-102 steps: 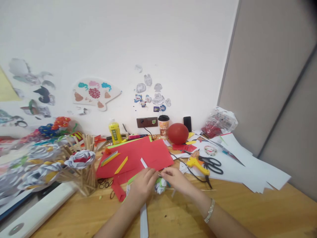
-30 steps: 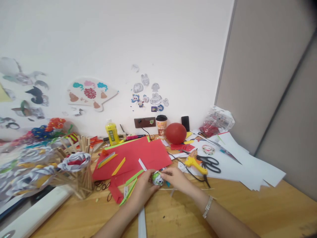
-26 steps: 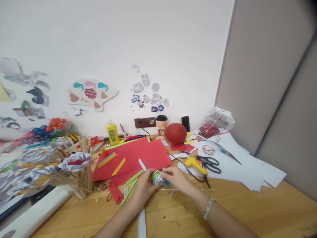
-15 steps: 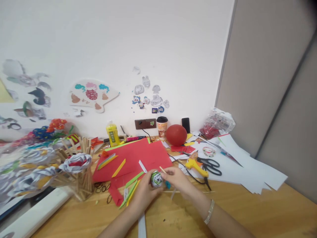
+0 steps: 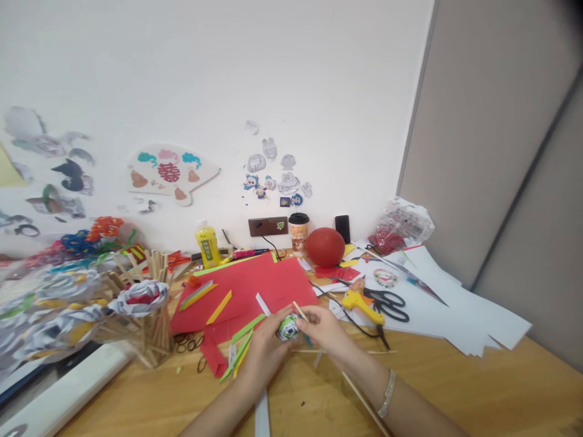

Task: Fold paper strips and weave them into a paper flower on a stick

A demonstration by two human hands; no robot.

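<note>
A small ball of woven white and green paper strips (image 5: 288, 328) is held in the fingers of my left hand (image 5: 264, 349). My right hand (image 5: 323, 328) pinches a thin wooden stick (image 5: 299, 311); its tip is by the upper right of the ball, and whether it touches is unclear. The stick's long lower part shows below my right forearm. Something small and blue (image 5: 308, 341) shows under my right fingers, partly hidden. Left of my left hand lie green and yellow paper strips (image 5: 243, 355), and a white strip (image 5: 262, 416) runs below that wrist.
Red paper sheets (image 5: 255, 282) cover the middle. To the right are a yellow glue gun (image 5: 362, 305), black-handled scissors (image 5: 387, 303), and white paper (image 5: 473, 303). A red balloon (image 5: 325, 246), a paper cup (image 5: 299, 233) and a yellow bottle (image 5: 208, 244) stand behind. A stick bundle (image 5: 152, 328) stands left.
The stick in my right hand has swung, so its long end now shows below my right forearm. My right hand has moved slightly closer to the paper ball and covers its edge.
</note>
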